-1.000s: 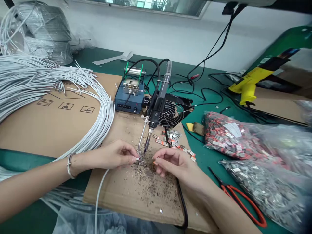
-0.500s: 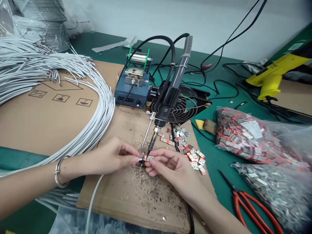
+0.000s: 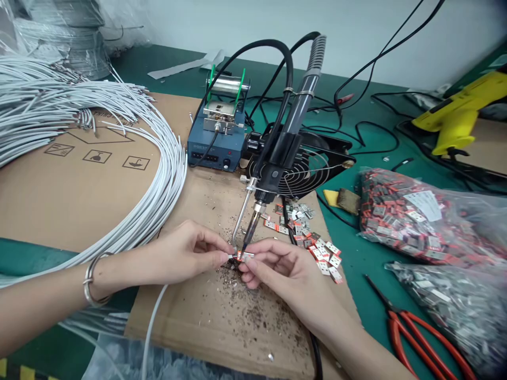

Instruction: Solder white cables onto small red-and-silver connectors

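Observation:
My left hand pinches the end of a white cable, whose length hangs down below the wrist. Between the thumb and fingers of my right hand is a small USB connector, metal with an orange-red part. Cable end and connector meet under the tip of a soldering iron, which is fixed at a slant above them. A thin metal solder feed tube runs down beside the iron to the same spot. My fingers partly hide the joint, so contact with the tip is hard to judge.
Loose connectors lie right of my hand. Beyond are bagged connectors, bagged metal pieces and red-handled pliers. A blue solder feeder and a fan stand behind; bundled white cables curve at left.
The view has shifted slightly, so things on the right appear farther right. Both hands keep their grip, and the cable end and connector stay together under the iron's tip.

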`<state>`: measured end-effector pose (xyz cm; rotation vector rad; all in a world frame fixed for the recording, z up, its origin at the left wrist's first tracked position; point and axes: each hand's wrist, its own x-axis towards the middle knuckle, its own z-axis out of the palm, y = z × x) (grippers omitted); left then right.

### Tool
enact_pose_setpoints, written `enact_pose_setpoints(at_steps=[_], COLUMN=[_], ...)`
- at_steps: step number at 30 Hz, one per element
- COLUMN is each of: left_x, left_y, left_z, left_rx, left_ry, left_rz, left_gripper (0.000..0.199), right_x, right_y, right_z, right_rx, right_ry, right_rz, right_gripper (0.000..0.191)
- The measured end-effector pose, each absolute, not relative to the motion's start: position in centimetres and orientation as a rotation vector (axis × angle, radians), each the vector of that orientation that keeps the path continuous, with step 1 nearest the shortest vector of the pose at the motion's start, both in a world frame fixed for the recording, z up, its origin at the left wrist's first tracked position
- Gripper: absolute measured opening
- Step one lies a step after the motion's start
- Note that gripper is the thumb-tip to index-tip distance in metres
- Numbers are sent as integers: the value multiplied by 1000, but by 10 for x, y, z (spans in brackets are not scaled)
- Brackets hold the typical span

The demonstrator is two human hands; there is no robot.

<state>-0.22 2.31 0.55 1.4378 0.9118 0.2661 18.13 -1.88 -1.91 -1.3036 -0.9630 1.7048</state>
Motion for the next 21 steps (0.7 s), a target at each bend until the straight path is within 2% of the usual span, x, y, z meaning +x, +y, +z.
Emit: enact_pose_setpoints(at_steps=[21], left_x=[-1], left_y=[23], left_z=[8], left_rx=[1416], left_ry=[912], left_rz=[261], left_gripper=[14], right_x=[181], right_y=[-18], right_z=[-15], right_rx=[-1334], right_ry=[-969], right_rz=[1717], right_gripper=[20])
